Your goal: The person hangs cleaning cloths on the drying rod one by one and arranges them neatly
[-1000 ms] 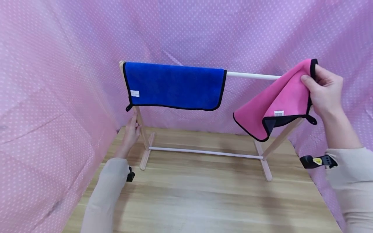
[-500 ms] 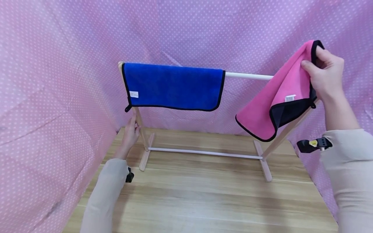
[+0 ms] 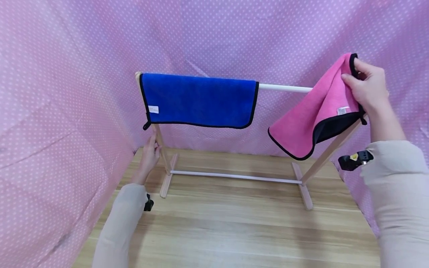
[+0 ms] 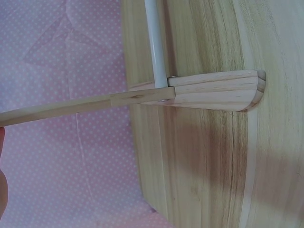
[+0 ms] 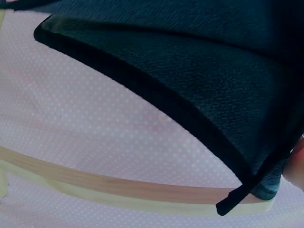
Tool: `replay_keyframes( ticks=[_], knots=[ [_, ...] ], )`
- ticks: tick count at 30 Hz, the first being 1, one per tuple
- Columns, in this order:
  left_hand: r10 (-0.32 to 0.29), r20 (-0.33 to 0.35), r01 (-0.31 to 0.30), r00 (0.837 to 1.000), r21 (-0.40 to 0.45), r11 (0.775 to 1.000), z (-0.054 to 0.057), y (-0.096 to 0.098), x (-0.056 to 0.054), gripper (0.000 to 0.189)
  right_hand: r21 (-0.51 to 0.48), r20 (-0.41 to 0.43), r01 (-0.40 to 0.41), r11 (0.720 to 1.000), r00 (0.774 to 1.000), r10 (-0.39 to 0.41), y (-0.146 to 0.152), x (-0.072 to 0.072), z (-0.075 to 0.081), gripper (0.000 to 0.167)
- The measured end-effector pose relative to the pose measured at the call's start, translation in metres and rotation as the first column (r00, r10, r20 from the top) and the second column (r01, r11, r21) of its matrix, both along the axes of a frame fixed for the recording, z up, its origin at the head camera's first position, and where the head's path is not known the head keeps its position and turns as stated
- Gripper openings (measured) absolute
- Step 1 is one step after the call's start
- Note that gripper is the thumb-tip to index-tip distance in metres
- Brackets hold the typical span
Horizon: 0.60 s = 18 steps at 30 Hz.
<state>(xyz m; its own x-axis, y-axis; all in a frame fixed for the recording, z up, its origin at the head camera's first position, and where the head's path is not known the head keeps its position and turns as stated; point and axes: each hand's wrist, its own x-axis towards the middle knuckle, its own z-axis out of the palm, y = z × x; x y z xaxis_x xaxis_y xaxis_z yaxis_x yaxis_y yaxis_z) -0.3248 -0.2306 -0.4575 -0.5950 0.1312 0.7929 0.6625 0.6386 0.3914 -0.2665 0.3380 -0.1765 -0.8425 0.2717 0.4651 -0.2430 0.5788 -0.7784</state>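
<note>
A small drying rack has wooden legs and a white top rail. Over the rail's left part hangs a blue towel with black edging and a white tag. My left hand holds the rack's left wooden post below that towel; only a bit of a finger shows in the left wrist view. With thumb and fingers, my right hand pinches the upper right corner of a pink towel, raised at the rail's right end. Its dark underside fills the top of the right wrist view.
The rack's feet stand on a wood-grain table. A white lower bar joins them. The right post leans outward behind the pink towel. Pink dotted cloth surrounds the table.
My right hand rises with the pink towel, then comes slightly down and left, and more of the dark underside shows. My left hand and the blue towel stay nearly in place.
</note>
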Motion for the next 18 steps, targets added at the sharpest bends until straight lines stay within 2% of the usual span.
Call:
replay_keyframes(
  ticks=[3,5,7,10,14,15,18],
  knots=[
    [0.002,-0.006,-0.002,1.000,-0.001,1.000,0.000,0.000,0.001,0.070,0.148,0.085,0.068,0.987,0.993,-0.081,0.002,0.001,-0.003,0.043],
    [0.006,-0.021,-0.006,1.000,-0.005,1.000,0.000,0.001,0.002,0.072,0.211,0.093,0.077,0.975,0.991,-0.098,0.003,0.001,-0.004,0.044],
    [0.012,-0.035,-0.012,0.999,0.001,1.000,0.000,0.001,0.003,0.073,0.250,0.063,0.071,0.966,0.994,-0.089,0.002,0.002,-0.007,0.044],
    [0.029,-0.030,-0.028,0.999,0.020,0.999,-0.002,0.001,0.004,0.068,0.260,0.007,0.054,0.964,0.998,-0.058,0.002,0.002,-0.010,0.044],
    [0.045,-0.005,-0.045,0.999,0.041,0.998,-0.002,0.004,0.004,0.060,0.266,-0.001,0.056,0.962,0.998,-0.058,0.003,0.003,-0.012,0.044],
    [0.044,0.008,-0.045,0.999,0.046,0.998,-0.001,0.005,0.005,0.059,0.269,0.011,0.061,0.961,0.998,-0.066,0.003,0.003,-0.011,0.044],
    [0.016,0.081,-0.022,0.997,0.073,0.997,0.004,0.008,0.009,0.063,0.277,-0.030,0.066,0.959,0.998,-0.060,0.002,0.004,-0.011,0.043]
  ],
)
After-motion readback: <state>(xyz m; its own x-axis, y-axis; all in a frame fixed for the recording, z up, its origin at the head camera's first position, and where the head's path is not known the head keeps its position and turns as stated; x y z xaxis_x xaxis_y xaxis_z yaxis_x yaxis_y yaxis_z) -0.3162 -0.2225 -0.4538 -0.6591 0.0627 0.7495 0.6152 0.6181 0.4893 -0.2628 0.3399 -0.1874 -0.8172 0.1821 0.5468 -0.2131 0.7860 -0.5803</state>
